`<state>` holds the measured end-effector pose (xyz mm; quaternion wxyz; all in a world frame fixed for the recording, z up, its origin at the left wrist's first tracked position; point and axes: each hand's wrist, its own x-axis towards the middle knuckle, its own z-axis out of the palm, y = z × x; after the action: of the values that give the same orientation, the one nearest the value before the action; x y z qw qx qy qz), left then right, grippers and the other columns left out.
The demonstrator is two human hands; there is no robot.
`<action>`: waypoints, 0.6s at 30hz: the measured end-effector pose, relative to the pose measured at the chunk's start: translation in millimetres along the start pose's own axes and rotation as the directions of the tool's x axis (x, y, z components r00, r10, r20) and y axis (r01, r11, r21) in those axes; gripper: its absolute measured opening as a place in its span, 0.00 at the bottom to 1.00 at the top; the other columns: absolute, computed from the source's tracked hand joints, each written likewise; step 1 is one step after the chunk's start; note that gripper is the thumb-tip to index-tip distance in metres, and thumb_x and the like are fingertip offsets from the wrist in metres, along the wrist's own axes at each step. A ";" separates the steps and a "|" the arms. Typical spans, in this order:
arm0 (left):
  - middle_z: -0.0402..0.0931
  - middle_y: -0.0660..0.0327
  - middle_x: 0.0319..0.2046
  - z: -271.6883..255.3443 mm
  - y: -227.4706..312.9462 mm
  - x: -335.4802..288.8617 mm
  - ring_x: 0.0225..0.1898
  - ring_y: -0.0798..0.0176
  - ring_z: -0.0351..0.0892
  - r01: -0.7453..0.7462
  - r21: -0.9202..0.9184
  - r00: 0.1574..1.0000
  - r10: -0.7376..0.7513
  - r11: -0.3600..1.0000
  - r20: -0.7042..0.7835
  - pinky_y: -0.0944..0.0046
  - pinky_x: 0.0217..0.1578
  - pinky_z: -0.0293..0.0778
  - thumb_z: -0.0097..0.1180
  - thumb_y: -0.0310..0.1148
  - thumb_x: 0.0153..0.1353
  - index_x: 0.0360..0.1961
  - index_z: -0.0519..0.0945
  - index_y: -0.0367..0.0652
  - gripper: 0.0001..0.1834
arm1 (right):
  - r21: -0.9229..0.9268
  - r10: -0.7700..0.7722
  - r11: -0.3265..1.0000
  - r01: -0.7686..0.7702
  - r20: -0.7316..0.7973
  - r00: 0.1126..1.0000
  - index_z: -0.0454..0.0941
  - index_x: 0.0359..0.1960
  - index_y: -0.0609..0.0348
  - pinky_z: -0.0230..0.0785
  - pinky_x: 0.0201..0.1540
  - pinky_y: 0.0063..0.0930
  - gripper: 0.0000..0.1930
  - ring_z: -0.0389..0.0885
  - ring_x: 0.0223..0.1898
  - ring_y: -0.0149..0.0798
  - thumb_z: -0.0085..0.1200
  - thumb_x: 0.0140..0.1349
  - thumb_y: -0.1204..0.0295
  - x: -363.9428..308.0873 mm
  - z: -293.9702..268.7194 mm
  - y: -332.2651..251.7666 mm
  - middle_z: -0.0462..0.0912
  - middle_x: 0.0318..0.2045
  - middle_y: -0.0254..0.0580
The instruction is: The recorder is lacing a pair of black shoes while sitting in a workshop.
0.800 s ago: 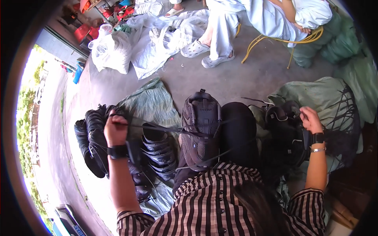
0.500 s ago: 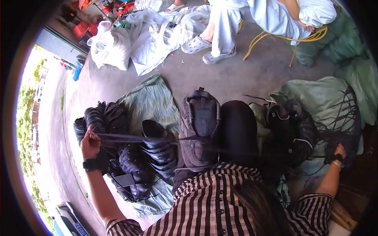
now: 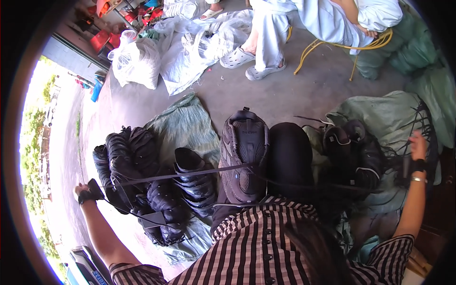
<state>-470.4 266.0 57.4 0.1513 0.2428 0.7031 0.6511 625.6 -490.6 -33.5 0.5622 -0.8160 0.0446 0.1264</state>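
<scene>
A dark grey-brown shoe rests on my left thigh, toe toward me. A flat dark shoelace runs taut from the shoe across to the left. My left hand, out at the far left, is closed on its end. The other part of the lace stretches faintly over my right knee to the right. My right hand is raised at the far right beside a bunch of loose dark laces, its fingers closed, apparently round that lace end; details there are blurred.
Several black shoes are piled at my left, more dark shoes at my right on a green woven sack. Another sack lies under the left pile. Opposite sits a person in pale clothes on a yellow-framed chair, near white bags.
My left hand has moved outward and down to the left, drawing the lace out straighter. The right hand has risen from the lace bunch.
</scene>
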 end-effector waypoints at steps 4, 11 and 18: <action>0.58 0.72 0.14 -8.2 -21.1 -49.3 0.10 0.75 0.52 0.303 -0.105 0.765 -0.176 0.947 0.620 0.73 0.07 0.47 0.35 0.55 0.68 0.40 0.73 0.46 0.24 | 0.101 0.116 0.953 -0.285 0.750 0.651 0.76 0.44 0.60 0.58 0.22 0.17 0.13 0.68 0.23 0.26 0.48 0.57 0.76 -205.7 242.2 -47.7 0.76 0.26 0.37; 0.61 0.75 0.16 25.4 19.4 -458.0 0.13 0.79 0.55 0.081 0.148 0.219 -0.163 0.986 0.962 0.76 0.11 0.51 0.48 0.43 0.67 0.29 0.71 0.51 0.12 | 0.325 -0.395 0.907 0.266 0.875 0.279 0.71 0.48 0.63 0.71 0.38 0.19 0.10 0.76 0.32 0.26 0.42 0.68 0.75 -366.1 357.7 -89.0 0.78 0.32 0.38; 0.71 0.67 0.24 4.7 -26.5 -567.5 0.27 0.73 0.69 -0.007 0.055 -0.143 -0.056 0.998 0.988 0.71 0.30 0.68 0.45 0.36 0.70 0.37 0.72 0.39 0.10 | 0.191 -0.640 0.252 0.949 0.768 0.015 0.74 0.43 0.62 0.69 0.47 0.34 0.14 0.75 0.45 0.45 0.56 0.52 0.81 -355.2 337.7 -64.3 0.76 0.41 0.43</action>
<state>2.8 -36.5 -28.0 0.6373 0.6410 0.3638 0.2250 244.2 -178.2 2.4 0.3169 -0.6446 -0.6897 0.0922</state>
